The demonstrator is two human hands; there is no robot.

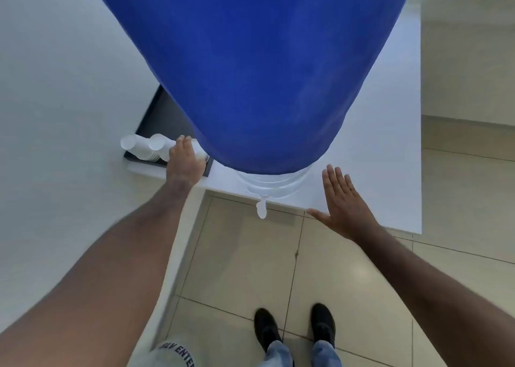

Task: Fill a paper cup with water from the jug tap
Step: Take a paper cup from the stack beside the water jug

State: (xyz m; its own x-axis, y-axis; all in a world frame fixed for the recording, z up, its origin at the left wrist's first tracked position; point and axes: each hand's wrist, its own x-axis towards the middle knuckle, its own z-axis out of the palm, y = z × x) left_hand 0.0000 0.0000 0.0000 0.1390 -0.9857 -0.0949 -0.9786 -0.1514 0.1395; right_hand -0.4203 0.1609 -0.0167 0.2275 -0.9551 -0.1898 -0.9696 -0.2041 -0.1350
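A large water jug under a blue cover stands on a white counter, its clear base showing at the bottom. Its white tap hangs over the counter's front edge. Left of the jug, stacks of white paper cups lie in a dark tray. My left hand reaches into the tray and rests on a paper cup beside the jug; my fingers hide most of it. My right hand hovers flat and empty at the counter's edge, right of the tap.
A white wall runs along the left. Beige floor tiles lie below the counter edge, with my two black shoes standing on them. The counter extends to the right of the jug.
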